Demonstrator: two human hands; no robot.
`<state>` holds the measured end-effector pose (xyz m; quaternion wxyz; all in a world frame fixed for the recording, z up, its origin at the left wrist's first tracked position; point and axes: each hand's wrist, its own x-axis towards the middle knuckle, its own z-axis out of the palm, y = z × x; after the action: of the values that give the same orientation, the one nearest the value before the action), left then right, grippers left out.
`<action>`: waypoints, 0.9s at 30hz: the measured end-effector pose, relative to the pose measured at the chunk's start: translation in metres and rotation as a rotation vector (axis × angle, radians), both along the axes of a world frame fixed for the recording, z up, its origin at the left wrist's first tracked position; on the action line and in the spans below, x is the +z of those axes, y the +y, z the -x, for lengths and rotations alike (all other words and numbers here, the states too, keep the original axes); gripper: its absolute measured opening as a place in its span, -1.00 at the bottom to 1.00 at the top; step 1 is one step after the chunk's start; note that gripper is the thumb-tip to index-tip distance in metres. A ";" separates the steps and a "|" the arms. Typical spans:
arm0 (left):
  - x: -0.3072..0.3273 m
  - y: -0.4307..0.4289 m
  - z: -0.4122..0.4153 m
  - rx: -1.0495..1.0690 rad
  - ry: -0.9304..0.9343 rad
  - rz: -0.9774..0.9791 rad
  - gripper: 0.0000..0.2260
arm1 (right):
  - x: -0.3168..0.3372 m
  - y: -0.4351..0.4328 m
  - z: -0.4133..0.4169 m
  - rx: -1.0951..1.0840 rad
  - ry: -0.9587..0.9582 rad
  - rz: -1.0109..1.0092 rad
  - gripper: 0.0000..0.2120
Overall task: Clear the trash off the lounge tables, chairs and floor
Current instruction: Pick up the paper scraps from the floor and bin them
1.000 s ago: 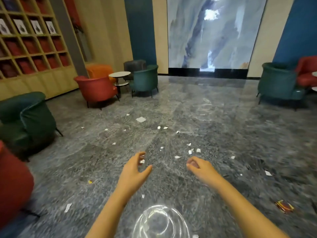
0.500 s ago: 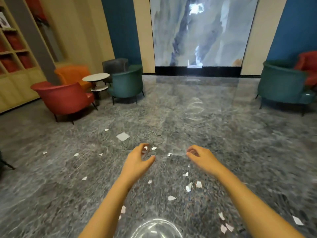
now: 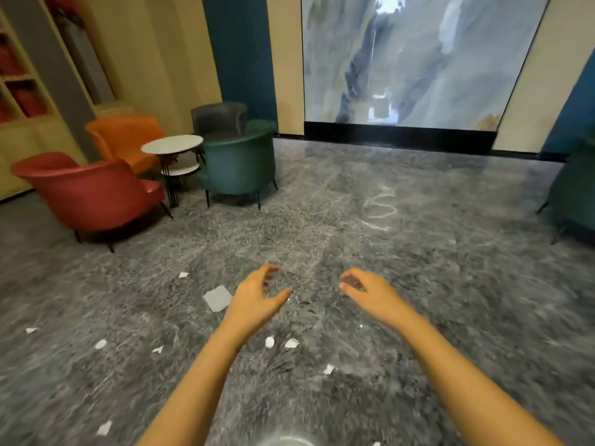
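As the walker nears, paper scraps (image 3: 269,341) still wait

Against a second ago, the red chair (image 3: 90,191) at upper left looms nearer and the paper scraps have slid to lower centre. The left hand (image 3: 257,300) and right hand (image 3: 370,294) hang loosely curled, empty; a bigger sheet (image 3: 218,298) lies mid-frame beside the left, nothing collected yet

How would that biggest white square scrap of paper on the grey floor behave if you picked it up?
The white square paper scrap looks thin and flat, so it is probably very light and floppy. It lies flush on the glossy grey stone floor, so it may slide before an edge lifts. It would likely crease, not break.
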<state>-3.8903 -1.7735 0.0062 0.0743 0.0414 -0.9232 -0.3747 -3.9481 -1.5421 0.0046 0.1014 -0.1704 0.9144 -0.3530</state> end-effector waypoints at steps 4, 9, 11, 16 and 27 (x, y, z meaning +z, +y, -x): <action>0.011 -0.020 0.131 0.018 -0.025 -0.025 -0.55 | 0.003 -0.018 0.124 -0.019 -0.071 0.010 -0.74; 0.012 -0.029 0.281 0.042 -0.032 -0.046 -0.58 | -0.002 -0.023 0.276 -0.022 -0.073 -0.007 -0.74; 0.004 -0.036 0.338 0.065 -0.050 -0.037 -0.57 | -0.009 -0.032 0.342 -0.007 -0.083 0.007 -0.73; -0.014 -0.070 0.468 0.218 -0.027 -0.029 -0.58 | -0.019 -0.085 0.513 0.152 -0.094 0.057 -0.76; -0.003 -0.186 0.621 0.770 -0.028 -0.107 -0.57 | -0.004 -0.293 0.756 0.688 -0.046 -0.022 -0.74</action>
<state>-4.5110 -1.9591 0.0035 0.1944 0.3937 -0.8204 -0.3663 -4.7040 -1.8356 0.0008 0.2367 -0.4596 0.8047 -0.2920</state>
